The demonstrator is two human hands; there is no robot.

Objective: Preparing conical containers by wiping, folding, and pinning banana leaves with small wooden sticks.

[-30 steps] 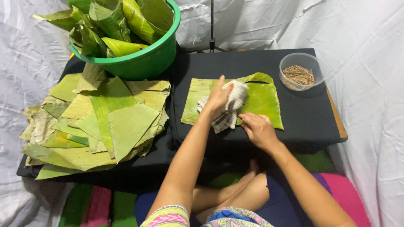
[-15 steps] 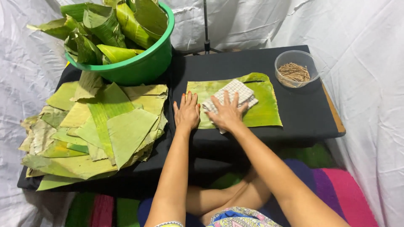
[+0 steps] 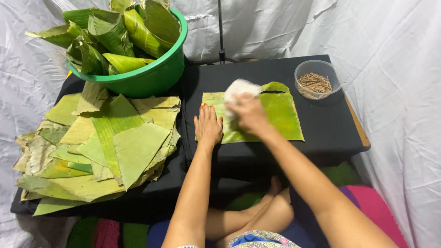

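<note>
A rectangular green banana leaf piece lies flat on the black table. My left hand rests flat with fingers spread on the leaf's left edge, holding nothing. My right hand is closed on a white cloth and presses it against the leaf's upper middle; the hand is motion-blurred.
A pile of cut leaf pieces covers the table's left half. A green tub of rolled leaves stands at the back left. A clear bowl of short sticks sits at the back right. White sheeting surrounds the table.
The hands swapped roles: my right hand took the cloth and moved it up the leaf, while my left hand came down flat on the leaf's left edge.
</note>
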